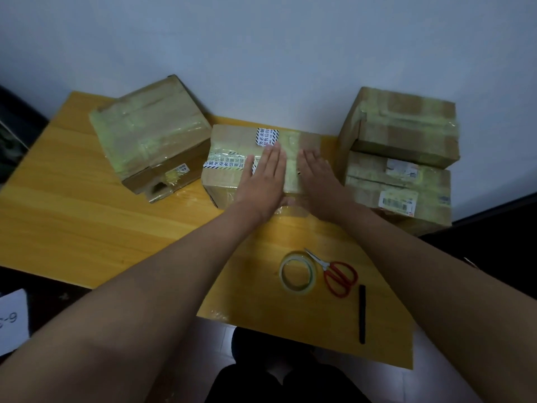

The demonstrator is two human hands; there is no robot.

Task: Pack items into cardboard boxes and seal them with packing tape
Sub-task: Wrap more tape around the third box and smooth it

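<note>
A closed cardboard box (pixel 229 158) with printed black-and-white tape stands in the middle of the yellow table (pixel 72 205). A strip of clear tape (pixel 292 167) runs across its top and down the near side. My left hand (pixel 263 177) lies flat on the box top, fingers straight, just left of the strip. My right hand (pixel 316 178) lies flat on the top just right of the strip, fingers straight. A roll of clear packing tape (pixel 296 273) sits on the table near me.
A taped box (pixel 151 135) sits at the back left. Two taped boxes are stacked at the right, upper box (pixel 404 126) on lower box (pixel 401 190). Red-handled scissors (pixel 337 274) and a black pen (pixel 361 314) lie beside the tape roll.
</note>
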